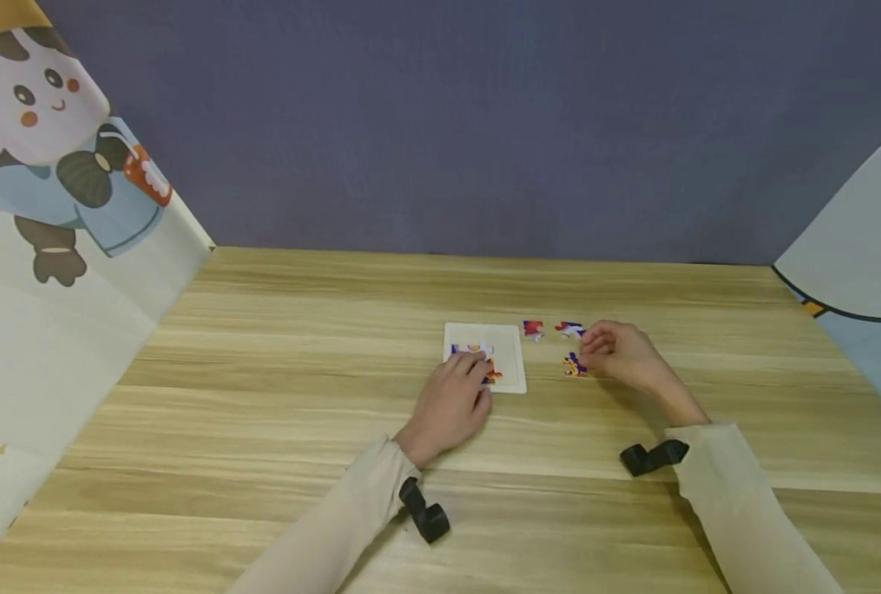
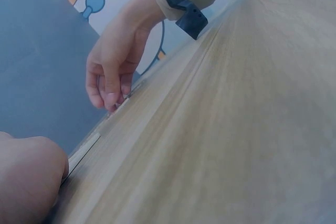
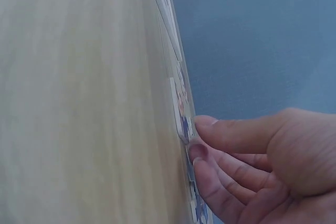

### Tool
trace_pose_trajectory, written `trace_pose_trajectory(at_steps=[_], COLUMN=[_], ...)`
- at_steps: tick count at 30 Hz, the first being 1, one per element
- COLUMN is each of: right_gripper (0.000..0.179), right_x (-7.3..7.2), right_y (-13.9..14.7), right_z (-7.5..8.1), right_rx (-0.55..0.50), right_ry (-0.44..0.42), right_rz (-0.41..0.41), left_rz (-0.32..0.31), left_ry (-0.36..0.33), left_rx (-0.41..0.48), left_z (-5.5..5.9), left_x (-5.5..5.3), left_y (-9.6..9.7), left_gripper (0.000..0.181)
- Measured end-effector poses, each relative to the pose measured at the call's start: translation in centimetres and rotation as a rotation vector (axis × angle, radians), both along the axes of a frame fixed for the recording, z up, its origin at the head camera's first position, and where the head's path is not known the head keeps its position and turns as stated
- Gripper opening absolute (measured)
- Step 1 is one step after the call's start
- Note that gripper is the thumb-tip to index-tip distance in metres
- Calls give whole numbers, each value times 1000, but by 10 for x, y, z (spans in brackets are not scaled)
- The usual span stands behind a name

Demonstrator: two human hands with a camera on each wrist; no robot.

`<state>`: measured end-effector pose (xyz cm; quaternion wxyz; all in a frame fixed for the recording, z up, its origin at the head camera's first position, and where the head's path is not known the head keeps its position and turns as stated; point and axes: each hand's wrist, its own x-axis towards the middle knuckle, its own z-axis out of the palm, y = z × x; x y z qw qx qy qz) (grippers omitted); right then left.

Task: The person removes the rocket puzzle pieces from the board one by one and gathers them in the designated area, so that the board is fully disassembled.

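A white square puzzle tray (image 1: 513,351) lies flat on the table, partly joined puzzle pieces (image 1: 494,375) inside it. My left hand (image 1: 449,404) rests over the tray, fingertips on those pieces and hiding part of them. To the tray's right lie three loose pieces: a red and purple one (image 1: 533,329), a red and white one (image 1: 569,329) and a purple and yellow one (image 1: 574,365). My right hand (image 1: 622,353) is at the right-hand pair, its fingertips beside them. In the right wrist view, thumb and forefinger stand slightly apart next to a piece (image 3: 181,111).
The wooden table (image 1: 262,429) ends at a dark blue-grey wall (image 1: 485,132). A cartoon-printed panel (image 1: 136,272) stands along the left side and another printed panel (image 1: 864,239) along the right. Black camera mounts (image 1: 426,511) sit on both sleeves.
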<state>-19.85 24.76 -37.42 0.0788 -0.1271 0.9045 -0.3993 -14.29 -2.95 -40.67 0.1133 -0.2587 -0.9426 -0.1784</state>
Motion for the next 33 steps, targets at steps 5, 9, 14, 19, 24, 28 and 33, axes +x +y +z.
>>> trace_pose_trajectory(at_steps=[5,9,14,19,24,28,33], right_gripper=[28,28,25,25,26,26,25], right_x=[0,0,-1,-1,-1,0,0], right_y=[-1,-3,-4,-4,-4,-4,-5], right_z=[1,1,1,1,1,1,3], right_rx=[0,9,25,12,8,29,47], right_ry=[-11,-29,-32,-44,-42,-32,-25], right_rz=[1,-1,-1,5,3,-2,-6], left_rz=[-1,-1,0,-4,-4,-2,1], left_ry=[-5,-3,3,15,13,14,7], left_rx=[1,1,2,7,4,-1,-3], left_z=[1,1,0,0,-1,0,0], left_x=[0,0,0,0,-1,-1,-1], left_y=[0,0,0,0,0,1,1], left_gripper=[32,32,31,31,31,31,32])
